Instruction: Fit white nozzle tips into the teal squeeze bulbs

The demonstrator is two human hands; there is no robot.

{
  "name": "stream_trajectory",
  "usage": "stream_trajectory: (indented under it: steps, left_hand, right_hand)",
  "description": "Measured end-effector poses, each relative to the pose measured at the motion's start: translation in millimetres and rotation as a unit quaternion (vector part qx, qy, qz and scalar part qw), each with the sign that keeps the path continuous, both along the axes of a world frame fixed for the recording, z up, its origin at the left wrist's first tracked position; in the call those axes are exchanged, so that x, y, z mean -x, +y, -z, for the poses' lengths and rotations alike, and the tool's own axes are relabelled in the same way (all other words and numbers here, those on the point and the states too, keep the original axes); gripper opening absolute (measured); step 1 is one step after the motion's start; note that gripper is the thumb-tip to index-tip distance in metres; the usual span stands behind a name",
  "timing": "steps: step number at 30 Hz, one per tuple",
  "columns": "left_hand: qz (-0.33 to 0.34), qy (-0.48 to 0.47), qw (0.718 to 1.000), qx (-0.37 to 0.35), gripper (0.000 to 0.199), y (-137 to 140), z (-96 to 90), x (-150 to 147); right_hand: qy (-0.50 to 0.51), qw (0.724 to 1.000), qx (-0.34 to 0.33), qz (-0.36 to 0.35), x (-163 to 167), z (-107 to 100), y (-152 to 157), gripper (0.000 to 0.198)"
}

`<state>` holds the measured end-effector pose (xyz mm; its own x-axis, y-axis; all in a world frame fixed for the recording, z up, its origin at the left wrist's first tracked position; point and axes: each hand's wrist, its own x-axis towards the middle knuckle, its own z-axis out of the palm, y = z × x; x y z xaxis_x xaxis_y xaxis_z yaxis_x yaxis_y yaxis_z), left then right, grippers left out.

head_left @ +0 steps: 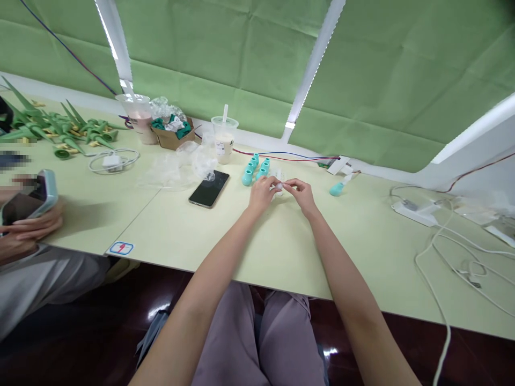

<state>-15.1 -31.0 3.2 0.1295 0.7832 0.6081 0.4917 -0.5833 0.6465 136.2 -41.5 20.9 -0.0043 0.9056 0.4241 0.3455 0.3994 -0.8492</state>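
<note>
My left hand (263, 194) and my right hand (301, 195) meet above the table, both closed in a fingertip pinch. Between the fingertips is a small white piece (280, 185), too small and too covered to name its kind. Just behind the hands, several more small whitish pieces (278, 174) are partly hidden. Beyond my left hand stand two short rows of hollow teal bulb-shaped pieces (247, 177), their open necks up. Off to the right lies a separate teal bulb (337, 189) with a white end pointing away.
A black phone (209, 189), crumpled clear plastic bags (173, 169) and a drink cup (223, 142) are to the left. Farther left are a small carton (173, 138) and green spiky parts (60, 126). Another person's hand (40, 222) holds a phone. Cables and a power strip (414, 213) lie right.
</note>
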Motion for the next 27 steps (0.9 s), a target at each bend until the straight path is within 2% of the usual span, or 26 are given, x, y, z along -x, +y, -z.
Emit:
stream_trajectory:
  steps: [9, 13, 23, 27]
  left_hand:
    - [-0.007, 0.081, 0.996, -0.04, 0.007, -0.2, 3.3, -2.3]
    - [0.006, 0.114, 0.991, -0.063, 0.008, -0.2, 4.4, -2.1]
    - [-0.008, 0.166, 0.961, -0.223, 0.008, 7.3, 14.0, -4.3]
    - [-0.01, 0.182, 0.952, -0.246, 0.012, 6.3, 14.3, -4.0]
  right_hand:
    - [0.104, 0.982, 0.137, -0.073, -10.6, 8.2, 1.7, 0.026]
    - [0.139, 0.972, 0.174, -0.077, -12.8, 13.5, 3.3, 0.028]
    - [0.212, 0.937, 0.248, -0.122, -20.0, 22.1, 7.9, 0.036]
    - [0.225, 0.926, 0.275, -0.126, -22.8, 20.7, 7.8, 0.032]
